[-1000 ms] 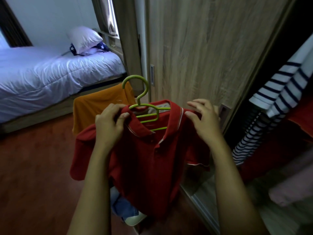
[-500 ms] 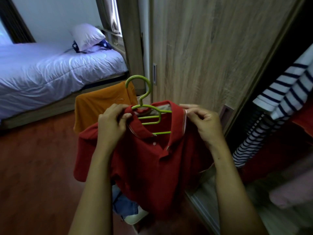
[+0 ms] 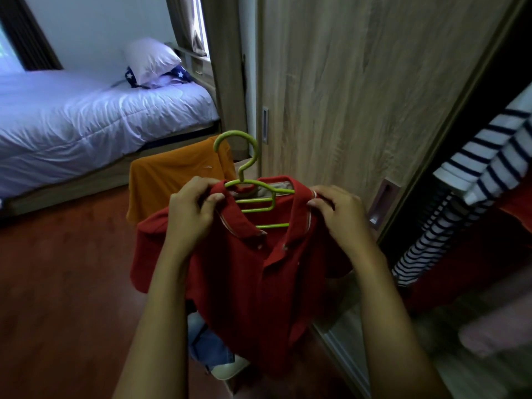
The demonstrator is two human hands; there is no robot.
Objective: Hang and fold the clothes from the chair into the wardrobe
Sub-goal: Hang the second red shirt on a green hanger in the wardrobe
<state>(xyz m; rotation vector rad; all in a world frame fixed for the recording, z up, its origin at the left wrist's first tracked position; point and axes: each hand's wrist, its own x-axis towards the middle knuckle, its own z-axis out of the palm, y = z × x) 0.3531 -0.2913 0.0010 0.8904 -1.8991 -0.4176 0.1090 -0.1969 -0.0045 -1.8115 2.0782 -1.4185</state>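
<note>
A red polo shirt (image 3: 259, 283) hangs in front of me on a green plastic hanger (image 3: 247, 165), whose hook sticks up above the collar. My left hand (image 3: 190, 214) pinches the left side of the collar. My right hand (image 3: 339, 214) pinches the right side of the collar. Behind the shirt, an orange shirt (image 3: 172, 174) is draped over the chair back. Blue jeans (image 3: 207, 341) lie on the chair seat (image 3: 230, 368) below. The open wardrobe (image 3: 489, 254) is at the right, with a navy-striped white garment (image 3: 472, 180) hanging inside.
A wooden sliding wardrobe door (image 3: 359, 96) stands straight ahead, its track running along the floor at lower right. A bed with white bedding (image 3: 86, 116) and a pillow (image 3: 149, 59) fills the left background. Red-brown wooden floor (image 3: 57, 283) lies to the left.
My right hand has closed onto the right collar edge, having been open beside it a second ago. The shirt and hanger have shifted slightly right and the collar sits flatter.
</note>
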